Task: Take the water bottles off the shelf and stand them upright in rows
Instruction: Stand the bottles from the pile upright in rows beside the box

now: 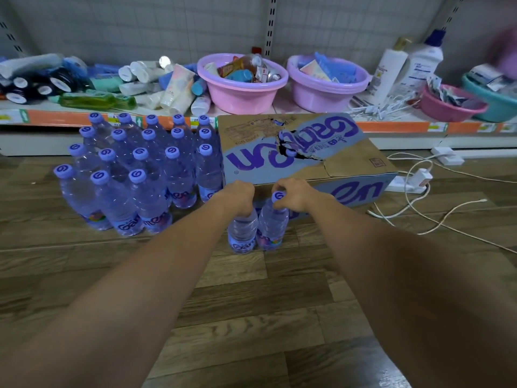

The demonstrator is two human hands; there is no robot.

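Wood-pattern floor (251,298) in front of a low shop shelf (179,119); all bottle work sits on the floor, not on the shelf.

Two water bottles in hand, standing upright and side by side, touching or nearly so, just in front of the torn cardboard box (302,152). Left hand (237,196) is clenched over the top of the left bottle (242,233), cap hidden under the fingers. Right hand (296,196) pinches the neck of the right bottle (272,228) just under its purple cap. Both bottle bases appear to rest on the floor, though contact cannot be confirmed.

To the left, a block of bottles (140,175) already stands upright in rows, five wide at the back; the front row shows only three, so two places look vacant at its right end. Judgement: the pair in hand is meant for that gap, or starts a new row.

Progress: most visible bottles are placed. Box top is ripped open and at least one purple cap shows through the tear, so more bottles probably remain inside. No water bottles of this kind can be made out on the shelf, which carries tubes, jars, a pink basin (243,88) and a lilac basin (327,85). White cables (414,197) lie on the floor right of the box.
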